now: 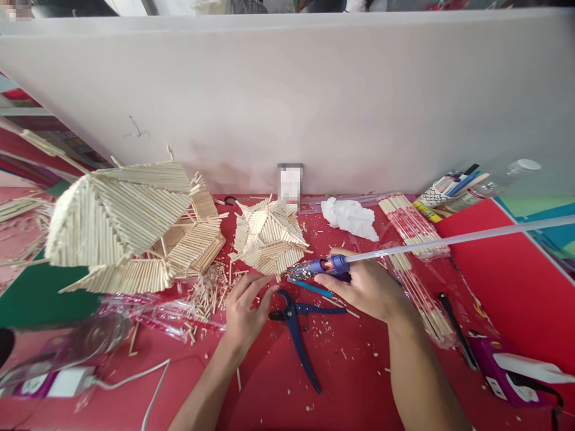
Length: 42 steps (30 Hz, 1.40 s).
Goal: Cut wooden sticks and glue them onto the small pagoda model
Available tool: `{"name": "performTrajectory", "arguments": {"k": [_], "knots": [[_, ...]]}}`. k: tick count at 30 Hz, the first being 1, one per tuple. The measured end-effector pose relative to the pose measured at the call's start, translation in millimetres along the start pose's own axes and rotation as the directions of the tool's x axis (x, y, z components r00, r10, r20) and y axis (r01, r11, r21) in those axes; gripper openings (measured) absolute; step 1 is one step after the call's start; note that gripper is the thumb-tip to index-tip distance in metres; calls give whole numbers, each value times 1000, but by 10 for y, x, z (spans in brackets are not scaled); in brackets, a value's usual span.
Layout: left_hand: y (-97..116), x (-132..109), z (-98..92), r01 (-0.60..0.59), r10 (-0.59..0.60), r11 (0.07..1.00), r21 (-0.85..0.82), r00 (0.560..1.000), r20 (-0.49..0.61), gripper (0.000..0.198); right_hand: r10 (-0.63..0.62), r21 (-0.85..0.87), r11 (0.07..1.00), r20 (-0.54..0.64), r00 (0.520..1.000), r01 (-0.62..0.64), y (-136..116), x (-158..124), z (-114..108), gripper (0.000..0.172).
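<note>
My right hand [366,287] is wrapped round a blue glue gun [317,267], and a long translucent glue stick [449,239] runs out of its back to the right. The gun's nozzle points left, at the near edge of a small star-shaped roof model [269,236] built from wooden sticks. Just below that edge is my left hand [247,308], its thumb and fingertips drawn together close to the nozzle. Whatever lies between those fingertips is too small to make out. Blue-handled cutters [296,335] lie on the red table [350,389] between my hands.
A larger stick-built roof structure [121,209] stands at left, beside cut stick pieces [209,299]. Crumpled tissue [350,218], packs of chopsticks [411,224], a pen cup [435,194] and a purple power strip [489,365] are at right. A white board [287,90] rises behind.
</note>
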<state>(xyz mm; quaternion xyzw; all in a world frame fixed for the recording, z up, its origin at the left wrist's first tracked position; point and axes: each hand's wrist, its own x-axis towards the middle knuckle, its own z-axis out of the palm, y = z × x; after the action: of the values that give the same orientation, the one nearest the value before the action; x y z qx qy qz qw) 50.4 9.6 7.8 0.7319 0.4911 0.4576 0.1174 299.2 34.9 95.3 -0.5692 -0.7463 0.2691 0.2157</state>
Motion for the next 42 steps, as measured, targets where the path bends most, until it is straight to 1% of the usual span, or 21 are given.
{"name": "performTrajectory", "arguments": {"k": [5, 13, 19, 28, 32, 35, 39, 42], "knots": [[24, 31, -1, -3, 3, 1000, -9, 1000, 4, 9, 5, 15, 1000, 22, 1000, -5, -10, 8, 15, 36], [25, 39, 9, -8, 8, 1000, -8, 1000, -6, 9, 28, 18, 999, 51, 998, -29, -12, 4, 12, 38], [19, 48, 15, -25, 24, 999, -22, 1000, -19, 8, 35, 37, 999, 61, 998, -38, -26, 5, 3, 36], [-3, 5, -1, -12, 12, 999, -30, 1000, 0, 8, 33, 60, 998, 66, 997, -36, -28, 28, -24, 37], [-13, -15, -29, -12, 12, 999, -47, 1000, 0, 10, 19, 92, 995, 90, 996, -28, 5, 26, -45, 32], [-30, -32, -55, -46, 46, 997, -57, 999, 0, 16, -7, 114, 993, 115, 993, -7, 41, 26, -61, 30], [-71, -66, -64, -120, 121, 991, -59, 993, 5, 23, -10, 103, 995, 102, 995, 0, 66, 37, -62, 34], [-103, -91, -47, -137, 138, 989, -53, 990, 15, 27, -17, 115, 993, 117, 993, 4, 61, 49, -51, 32]]}}
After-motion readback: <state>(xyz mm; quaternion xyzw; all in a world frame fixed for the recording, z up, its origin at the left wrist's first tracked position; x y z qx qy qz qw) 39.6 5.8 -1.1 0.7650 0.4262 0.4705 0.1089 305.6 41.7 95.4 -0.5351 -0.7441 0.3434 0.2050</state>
